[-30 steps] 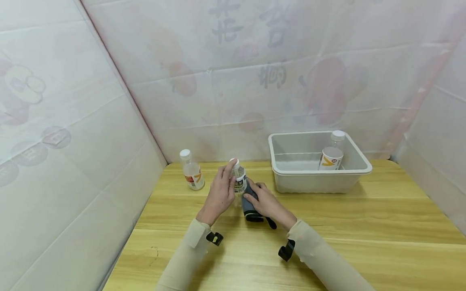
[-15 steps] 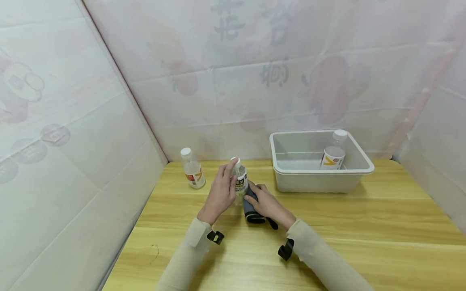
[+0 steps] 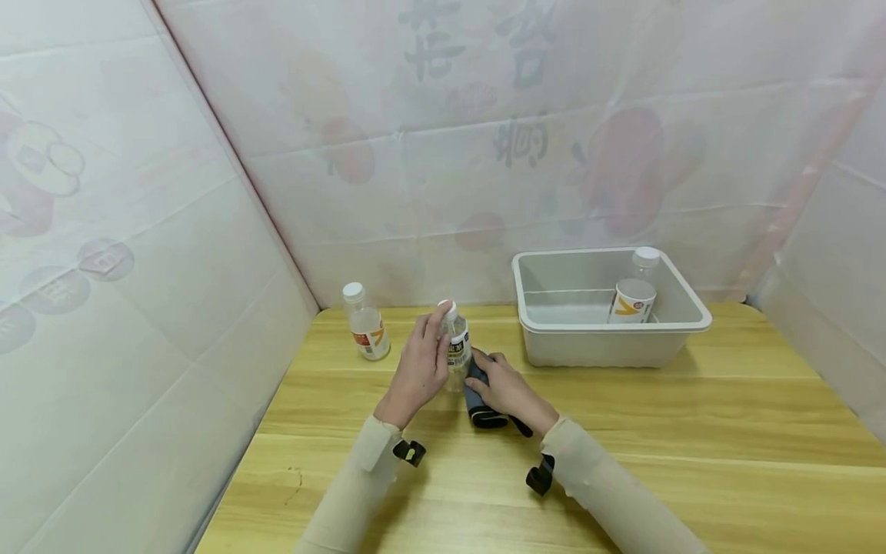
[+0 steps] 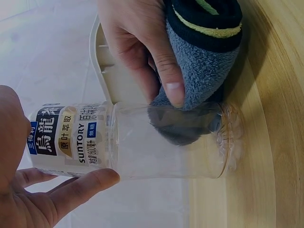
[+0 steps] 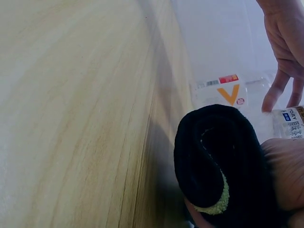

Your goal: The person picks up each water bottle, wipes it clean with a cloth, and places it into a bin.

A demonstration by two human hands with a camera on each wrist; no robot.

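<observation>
A clear plastic bottle [image 3: 457,350] with a white cap and a Suntory label stands upright on the table. My left hand [image 3: 420,362] grips it round the label, with a finger up on the cap. In my right hand [image 3: 508,388] is a folded grey towel [image 3: 479,396] with black and yellow edging. The left wrist view shows the towel [image 4: 204,61] pressed against the lower, unlabelled part of the bottle [image 4: 161,156], the right thumb [image 4: 173,90] lying on the cloth. The towel's rolled edge [image 5: 213,161] fills much of the right wrist view.
Left of the hands, a second white-capped bottle [image 3: 368,327] with an orange V on its label stands on the wooden table [image 3: 727,462]. At the back right is a pale grey plastic bin [image 3: 602,346], and a similar bottle [image 3: 631,296] leans inside it. Printed curtains enclose the table.
My right hand and the towel have slid slightly down the bottle, towards me. The left hand keeps its grip and the bottle stays in place.
</observation>
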